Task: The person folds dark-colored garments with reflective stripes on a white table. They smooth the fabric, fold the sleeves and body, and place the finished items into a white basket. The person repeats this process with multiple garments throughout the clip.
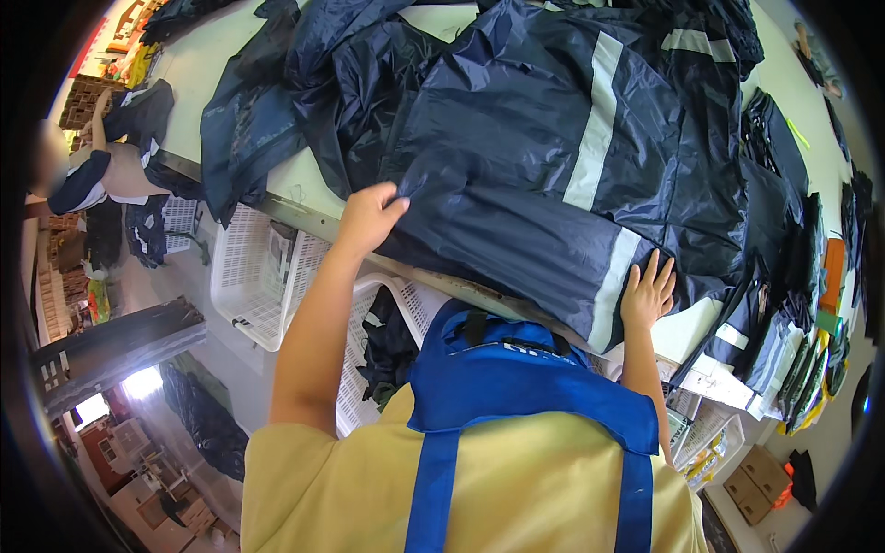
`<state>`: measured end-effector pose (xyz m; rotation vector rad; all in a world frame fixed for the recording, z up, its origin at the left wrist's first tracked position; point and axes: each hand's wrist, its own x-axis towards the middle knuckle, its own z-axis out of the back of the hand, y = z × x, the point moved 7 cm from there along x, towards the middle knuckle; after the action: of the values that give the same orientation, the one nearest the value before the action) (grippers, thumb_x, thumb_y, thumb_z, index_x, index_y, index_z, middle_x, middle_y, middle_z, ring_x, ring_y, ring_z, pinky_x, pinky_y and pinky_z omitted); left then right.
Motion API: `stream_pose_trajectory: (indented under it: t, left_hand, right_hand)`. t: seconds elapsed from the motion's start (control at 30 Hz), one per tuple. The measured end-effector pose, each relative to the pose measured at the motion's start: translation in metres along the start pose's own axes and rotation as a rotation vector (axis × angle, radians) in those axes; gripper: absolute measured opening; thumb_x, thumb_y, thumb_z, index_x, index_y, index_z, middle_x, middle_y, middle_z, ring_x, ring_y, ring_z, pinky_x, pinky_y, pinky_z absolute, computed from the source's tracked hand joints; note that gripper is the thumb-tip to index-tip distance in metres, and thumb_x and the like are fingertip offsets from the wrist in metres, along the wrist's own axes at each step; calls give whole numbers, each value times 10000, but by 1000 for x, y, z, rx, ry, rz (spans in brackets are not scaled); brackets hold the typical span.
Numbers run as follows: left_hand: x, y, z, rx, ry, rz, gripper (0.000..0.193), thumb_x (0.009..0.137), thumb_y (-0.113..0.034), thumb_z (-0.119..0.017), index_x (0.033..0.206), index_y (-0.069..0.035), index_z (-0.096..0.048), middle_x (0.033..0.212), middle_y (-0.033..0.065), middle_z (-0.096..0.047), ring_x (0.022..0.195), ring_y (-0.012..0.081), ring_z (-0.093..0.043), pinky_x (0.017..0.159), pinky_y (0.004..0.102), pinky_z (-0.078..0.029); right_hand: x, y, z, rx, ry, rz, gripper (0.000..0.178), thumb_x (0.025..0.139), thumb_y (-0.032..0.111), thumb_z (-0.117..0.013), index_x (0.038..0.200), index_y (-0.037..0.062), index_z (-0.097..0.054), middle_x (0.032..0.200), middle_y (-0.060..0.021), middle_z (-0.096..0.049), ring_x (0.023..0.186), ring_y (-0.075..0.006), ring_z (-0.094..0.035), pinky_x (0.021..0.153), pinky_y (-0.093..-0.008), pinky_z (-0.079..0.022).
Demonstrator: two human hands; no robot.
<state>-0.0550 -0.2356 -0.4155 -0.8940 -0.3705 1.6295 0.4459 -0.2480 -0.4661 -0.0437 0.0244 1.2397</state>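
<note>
A dark navy waterproof jacket (562,175) with 2 grey reflective stripes is spread on the pale bench (304,175). Its left edge is pinched by the left hand (367,217); the right hand (648,293) is pressed flat, unclenched, on its hem. White plastic baskets (251,276) are seen below.

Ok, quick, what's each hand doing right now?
Left hand: pinching the edge of the navy jacket.
Right hand: open, flat on the jacket.

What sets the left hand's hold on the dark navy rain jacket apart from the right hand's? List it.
The left hand pinches a fold of the dark navy rain jacket, fingers curled, while the right hand lies flat with fingers spread. The left sits on plain fabric; the right sits beside a reflective grey stripe. Both are bare and touch the jacket's near edge.
</note>
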Motion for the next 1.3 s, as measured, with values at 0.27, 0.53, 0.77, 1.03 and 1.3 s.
stream_pose_trajectory:
  t: [0.27,0.53,0.77,1.03,1.3]
  left_hand:
    - [102,-53,67,-328,-266,-149,426,847,-268,-695,1154,2,-575,1078,65,-620,981,146,-588,858,274,-469]
    - [304,-189,80,166,-378,61,830,718,-510,-693,1296,40,-468,1240,244,-564,1136,355,-567,947,406,-450]
    - [418,-191,108,-1057,-66,-332,418,728,101,-474,1096,-16,-634,977,82,-639,851,194,-580,796,314,-493]
    - [327,-104,110,-98,-461,-160,570,867,-167,-635,1389,-82,-423,1283,143,-534,1144,218,-539,963,329,-416]
    - [35,18,42,-238,-228,252,495,846,-319,-677,1186,21,-557,1156,160,-577,1002,239,-592,875,336,-464]
  right_hand:
    - [-8,-1,12,-40,-43,36,587,918,446,-450,1456,241,-334,1534,-93,-240,1388,-325,-231,1085,-529,-173]
    - [0,3,16,-30,-21,45,632,865,412,-521,1439,199,-364,1528,-115,-243,1378,-324,-243,1096,-517,-172]
    - [-1,0,17,-21,46,4,656,839,419,-540,1426,173,-380,1523,-132,-242,1380,-338,-227,1101,-510,-150]
    - [4,2,14,-60,30,40,646,853,417,-517,1426,151,-382,1507,-156,-267,1373,-360,-242,1096,-514,-155]
    - [0,0,5,-100,-10,29,607,911,433,-469,1454,194,-340,1535,-110,-226,1385,-353,-220,1095,-534,-154]
